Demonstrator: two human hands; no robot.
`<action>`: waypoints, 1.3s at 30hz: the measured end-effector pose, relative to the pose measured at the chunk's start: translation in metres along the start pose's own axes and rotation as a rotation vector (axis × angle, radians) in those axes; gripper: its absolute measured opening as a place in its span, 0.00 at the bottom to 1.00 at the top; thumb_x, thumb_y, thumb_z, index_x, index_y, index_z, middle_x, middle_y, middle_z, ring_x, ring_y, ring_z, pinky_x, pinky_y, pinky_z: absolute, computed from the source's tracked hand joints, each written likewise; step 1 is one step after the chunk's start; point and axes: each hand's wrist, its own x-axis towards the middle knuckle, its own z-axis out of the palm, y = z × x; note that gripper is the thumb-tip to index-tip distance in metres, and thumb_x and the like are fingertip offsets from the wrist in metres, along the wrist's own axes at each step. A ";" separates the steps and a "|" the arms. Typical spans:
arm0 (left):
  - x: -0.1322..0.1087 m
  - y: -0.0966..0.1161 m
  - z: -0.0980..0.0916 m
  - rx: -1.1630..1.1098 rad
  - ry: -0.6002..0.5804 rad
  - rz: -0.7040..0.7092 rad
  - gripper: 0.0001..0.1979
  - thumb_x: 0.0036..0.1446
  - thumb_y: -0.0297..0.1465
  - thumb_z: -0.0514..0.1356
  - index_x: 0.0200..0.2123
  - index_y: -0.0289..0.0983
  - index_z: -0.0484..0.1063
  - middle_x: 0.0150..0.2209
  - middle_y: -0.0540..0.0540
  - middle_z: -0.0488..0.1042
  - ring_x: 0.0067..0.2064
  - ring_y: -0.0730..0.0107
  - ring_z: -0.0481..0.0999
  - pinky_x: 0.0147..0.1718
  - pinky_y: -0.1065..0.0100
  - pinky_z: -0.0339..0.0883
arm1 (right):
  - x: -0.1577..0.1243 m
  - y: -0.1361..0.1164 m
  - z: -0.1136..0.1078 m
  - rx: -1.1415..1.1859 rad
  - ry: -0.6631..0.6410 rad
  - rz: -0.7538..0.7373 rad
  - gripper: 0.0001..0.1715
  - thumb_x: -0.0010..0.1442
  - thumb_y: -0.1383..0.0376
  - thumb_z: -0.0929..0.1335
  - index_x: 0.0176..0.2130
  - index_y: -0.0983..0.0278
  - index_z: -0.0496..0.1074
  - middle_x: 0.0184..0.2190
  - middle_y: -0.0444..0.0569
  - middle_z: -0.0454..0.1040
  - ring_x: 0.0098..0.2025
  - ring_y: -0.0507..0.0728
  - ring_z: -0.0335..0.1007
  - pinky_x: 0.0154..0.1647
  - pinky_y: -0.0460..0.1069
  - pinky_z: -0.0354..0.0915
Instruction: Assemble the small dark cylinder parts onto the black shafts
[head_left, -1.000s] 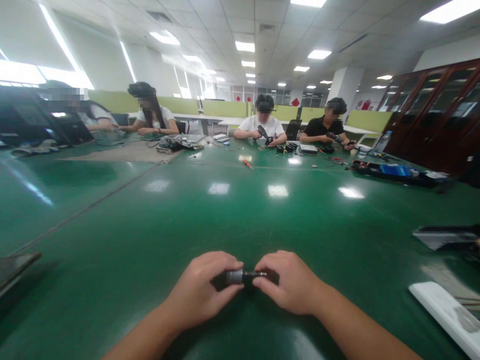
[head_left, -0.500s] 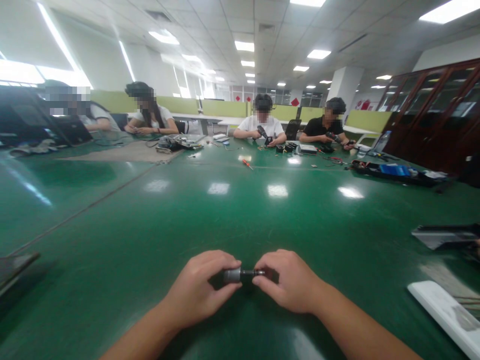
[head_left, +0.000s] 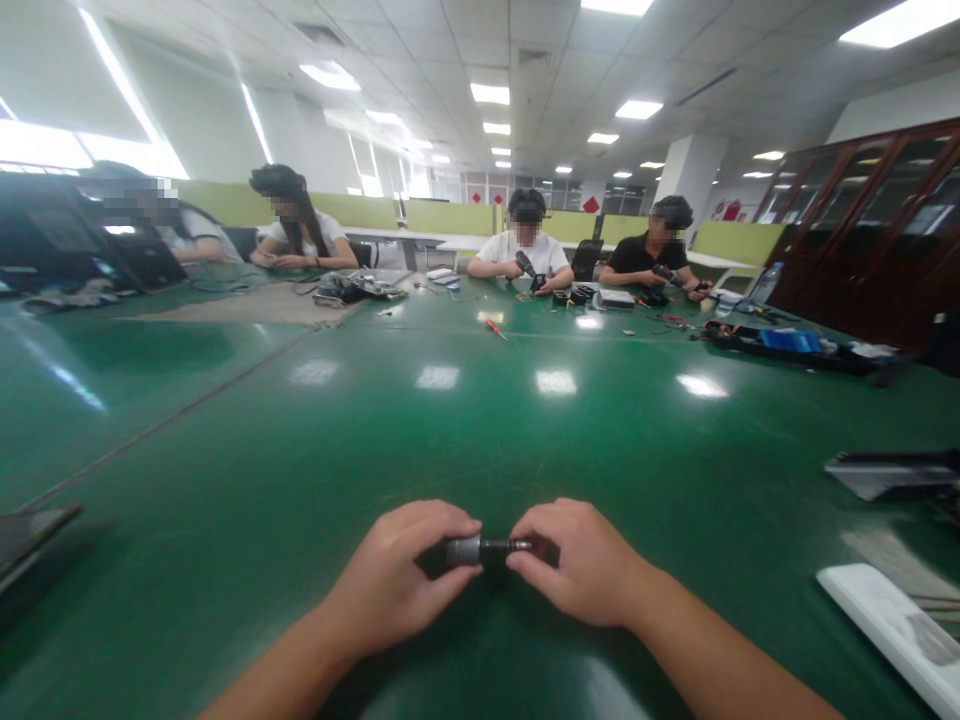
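Note:
Between the two hands, low in the middle of the head view, lies a small grey cylinder with a thin dark shaft (head_left: 494, 546) that points to the right. My left hand (head_left: 397, 575) is closed around the thick grey end (head_left: 465, 549), thumb below and fingers above. The thumb and fingers of my right hand (head_left: 589, 565) are pinched at the shaft's far end, where a bit of shiny metal shows. What kind of part it is I cannot make out. Both hands are just above or resting on the green table (head_left: 360, 430).
To the right are a white power strip (head_left: 877, 620) and a dark angular part (head_left: 885, 475); a flat dark panel (head_left: 34, 535) is at the left edge. Farther off lie an orange screwdriver (head_left: 493, 328) and a black tray of items (head_left: 787, 345). Several people sit across the table.

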 end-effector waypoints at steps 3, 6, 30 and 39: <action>-0.001 0.000 0.000 0.004 -0.005 -0.005 0.10 0.54 0.28 0.66 0.41 0.40 0.77 0.37 0.46 0.81 0.39 0.66 0.81 0.41 0.67 0.75 | 0.000 0.001 0.000 -0.006 -0.002 0.004 0.06 0.62 0.61 0.69 0.38 0.61 0.74 0.30 0.43 0.77 0.32 0.54 0.69 0.39 0.49 0.59; -0.002 -0.001 0.000 0.003 -0.011 -0.010 0.10 0.54 0.28 0.66 0.41 0.39 0.77 0.38 0.46 0.81 0.39 0.66 0.80 0.42 0.67 0.74 | 0.000 0.001 0.000 -0.008 -0.004 0.008 0.06 0.62 0.60 0.69 0.38 0.61 0.74 0.30 0.43 0.77 0.32 0.54 0.69 0.38 0.49 0.59; -0.001 -0.003 -0.004 0.028 -0.017 -0.033 0.11 0.54 0.29 0.66 0.42 0.41 0.76 0.39 0.48 0.81 0.40 0.68 0.81 0.43 0.68 0.74 | -0.001 0.004 0.000 0.002 -0.004 0.028 0.06 0.62 0.60 0.70 0.38 0.60 0.74 0.30 0.42 0.78 0.32 0.54 0.70 0.39 0.49 0.58; -0.003 -0.005 -0.004 0.038 -0.017 -0.049 0.10 0.54 0.31 0.66 0.42 0.40 0.76 0.39 0.47 0.81 0.40 0.66 0.81 0.43 0.67 0.74 | 0.001 0.001 -0.002 -0.013 -0.002 0.027 0.06 0.62 0.60 0.69 0.38 0.61 0.75 0.29 0.42 0.77 0.31 0.53 0.69 0.37 0.49 0.58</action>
